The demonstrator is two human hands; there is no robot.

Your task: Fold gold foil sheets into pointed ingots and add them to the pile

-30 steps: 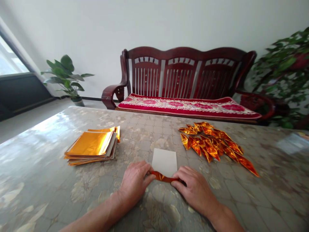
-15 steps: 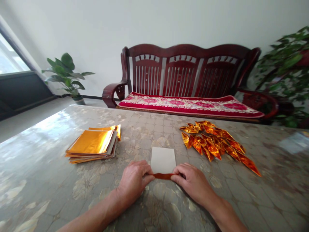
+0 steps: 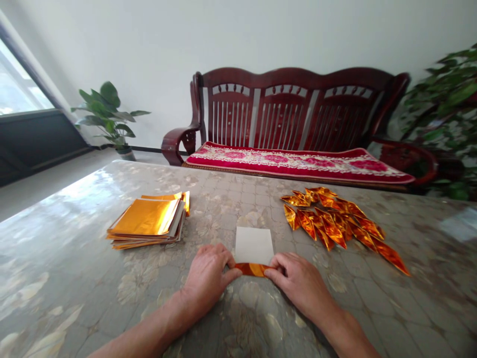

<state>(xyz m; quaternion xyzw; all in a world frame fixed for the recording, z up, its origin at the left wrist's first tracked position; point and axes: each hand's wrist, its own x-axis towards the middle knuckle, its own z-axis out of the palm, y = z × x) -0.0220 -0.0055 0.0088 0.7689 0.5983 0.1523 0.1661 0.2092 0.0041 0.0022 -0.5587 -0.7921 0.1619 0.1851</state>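
Note:
A sheet of gold foil paper (image 3: 254, 245) lies white side up on the table, its near edge rolled over into a narrow gold strip. My left hand (image 3: 208, 278) pinches the left end of that rolled edge. My right hand (image 3: 298, 281) pinches the right end. Both hands rest on the table with fingers closed on the paper. A stack of flat gold foil sheets (image 3: 149, 221) sits to the left of my hands. A pile of several folded gold paper pieces (image 3: 335, 223) lies to the right.
The table (image 3: 93, 293) has a glossy floral cover. Behind it stands a dark red wooden bench (image 3: 298, 129) with a red cushion. A potted plant (image 3: 108, 119) stands at the back left, another plant (image 3: 447, 114) at the right.
The rolled gold edge has been turned slightly further up the sheet. The head view has shifted a little; my hands stay at the two ends of the fold.

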